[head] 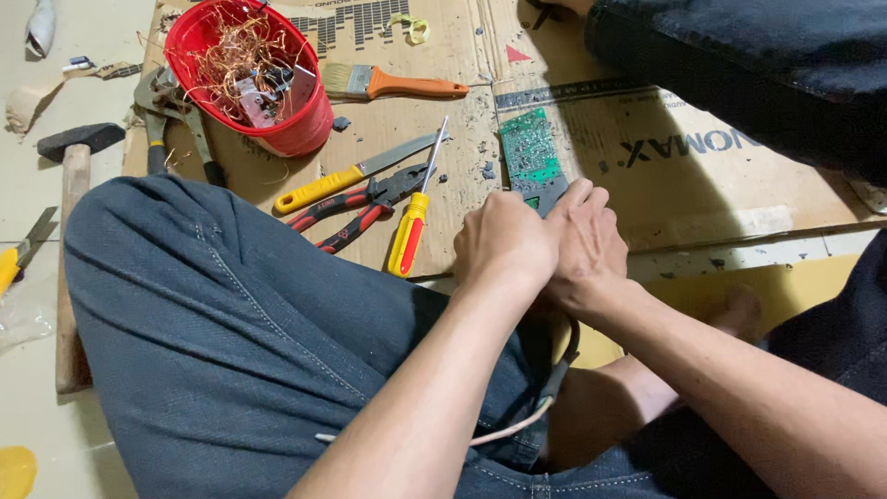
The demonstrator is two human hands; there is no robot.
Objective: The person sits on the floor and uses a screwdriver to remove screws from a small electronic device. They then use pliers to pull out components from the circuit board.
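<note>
Here, at the far left lies a hammer (69, 176), then a red bucket (296, 129) of copper wire at upper left, and pliers (356, 205) beside a screwdriver (416, 212). In the centre, the left hand (504, 242) and right hand (587, 245) are both closed around the green circuit board (531, 157).

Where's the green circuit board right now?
In the head view, the green circuit board lies on the brown cardboard sheet just above the clasped left hand and right hand, right of the yellow-and-red-handled screwdriver.
</note>
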